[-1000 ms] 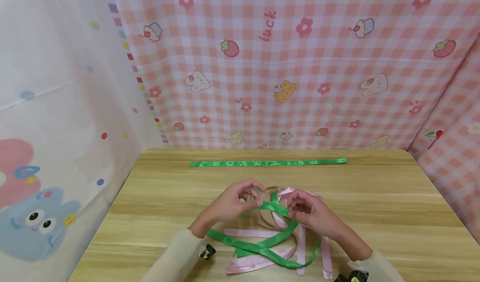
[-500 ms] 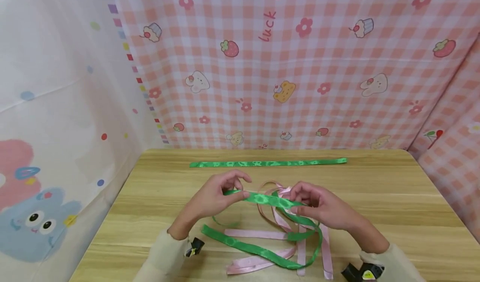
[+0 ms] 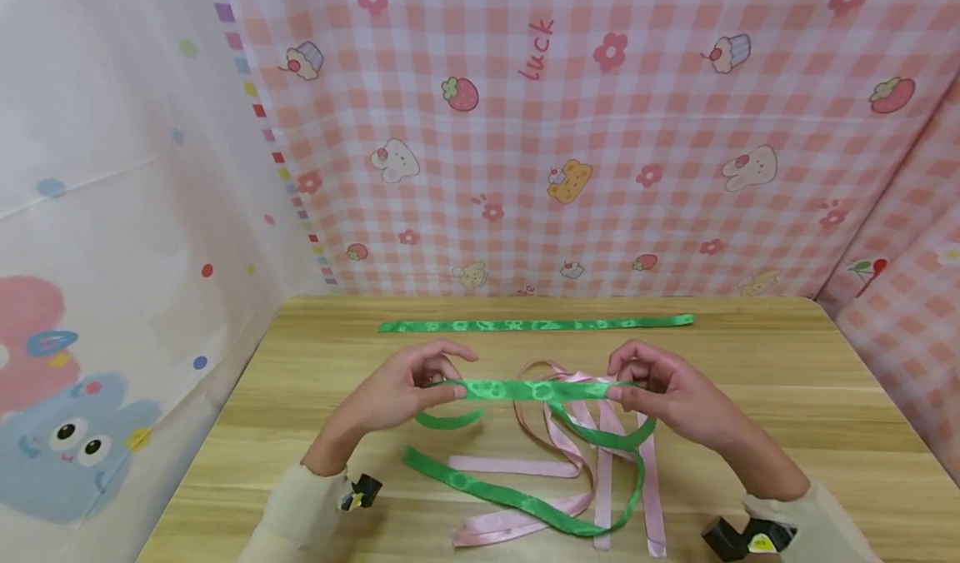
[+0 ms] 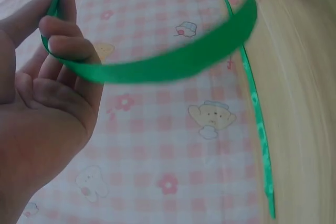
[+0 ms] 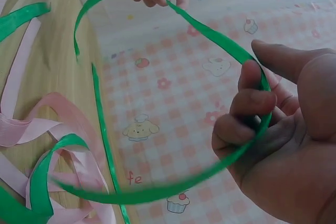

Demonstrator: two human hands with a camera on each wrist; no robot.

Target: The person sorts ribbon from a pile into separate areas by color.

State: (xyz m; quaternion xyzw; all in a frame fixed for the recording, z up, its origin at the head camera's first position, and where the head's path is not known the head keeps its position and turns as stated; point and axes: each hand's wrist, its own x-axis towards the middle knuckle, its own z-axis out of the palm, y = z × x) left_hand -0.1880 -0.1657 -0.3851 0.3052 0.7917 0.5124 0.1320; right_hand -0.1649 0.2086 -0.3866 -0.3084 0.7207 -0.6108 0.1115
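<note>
Between my two hands a shiny green ribbon [image 3: 536, 390] is stretched level above the table. My left hand [image 3: 401, 386] pinches it between thumb and fingers; in the left wrist view its loose end [image 4: 157, 71] curves away from the fingers. My right hand [image 3: 660, 388] pinches the other side, and in the right wrist view the ribbon [image 5: 215, 38] runs through the fingers and loops down. Below lies a tangle of pink ribbons [image 3: 517, 466] with another green length [image 3: 517, 503] across them.
A second green ribbon [image 3: 536, 326] lies straight along the back of the wooden table [image 3: 315, 413]. Behind the table hangs a pink checked cloth [image 3: 510, 130], and a white printed cloth [image 3: 135, 213] hangs at the left.
My hands have moved apart, the left leftward and the right rightward. The green ribbon has been lifted off the pile and drawn out straight between them.
</note>
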